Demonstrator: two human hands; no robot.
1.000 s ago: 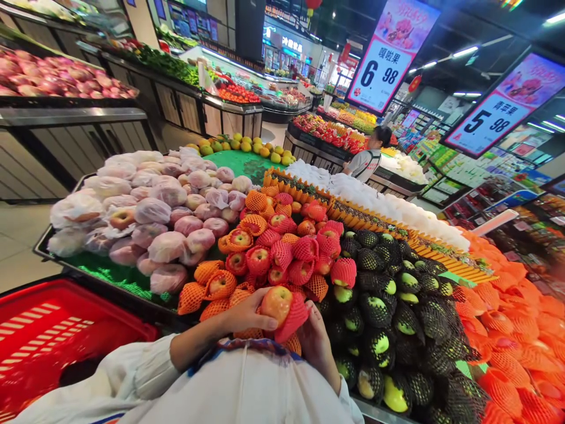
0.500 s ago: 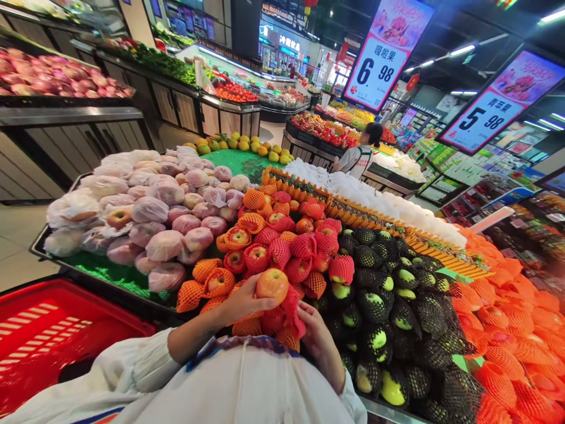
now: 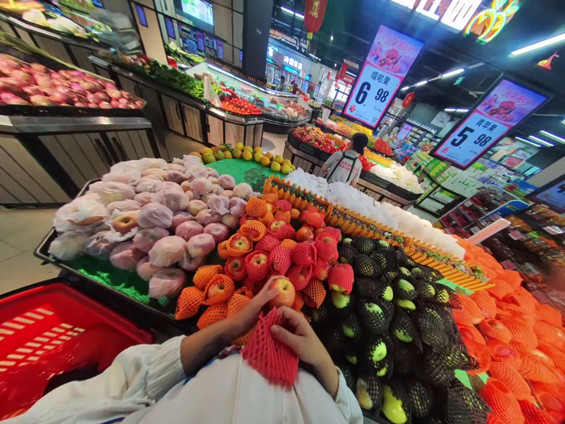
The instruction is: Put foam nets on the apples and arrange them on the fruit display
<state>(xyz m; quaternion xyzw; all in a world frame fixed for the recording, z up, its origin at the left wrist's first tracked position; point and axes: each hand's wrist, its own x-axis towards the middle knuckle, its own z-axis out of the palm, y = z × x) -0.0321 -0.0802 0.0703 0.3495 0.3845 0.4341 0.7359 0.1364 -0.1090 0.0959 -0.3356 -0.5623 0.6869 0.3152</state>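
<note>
The left hand (image 3: 247,315) cups a bare apple (image 3: 283,292), fingers curled round its near side, thumb stretched up along its left. The apple sits just above the red net (image 3: 267,353), at the near edge of the pile of netted apples (image 3: 282,259). The right hand (image 3: 304,344) grips the net, fingers bent and pressed onto its upper edge with the thumb laid across; how far the fingers close underneath is hidden, so the grip there is hard to judge. The net hangs below the apple, against the white sleeve (image 3: 145,377), and seems to touch the apple's underside.

Left of the apple pile lie pink fruits in pale wraps (image 3: 159,218) on a green mat. Right of the pile are green fruits in black nets (image 3: 388,318), and beyond those a spread of orange nets (image 3: 512,330). A red basket (image 3: 48,341) stands well left of the net, low in view. Behind the pile, a person in a pale top (image 3: 346,165) stands at another stand, under a price sign reading 6.98 (image 3: 375,88).
</note>
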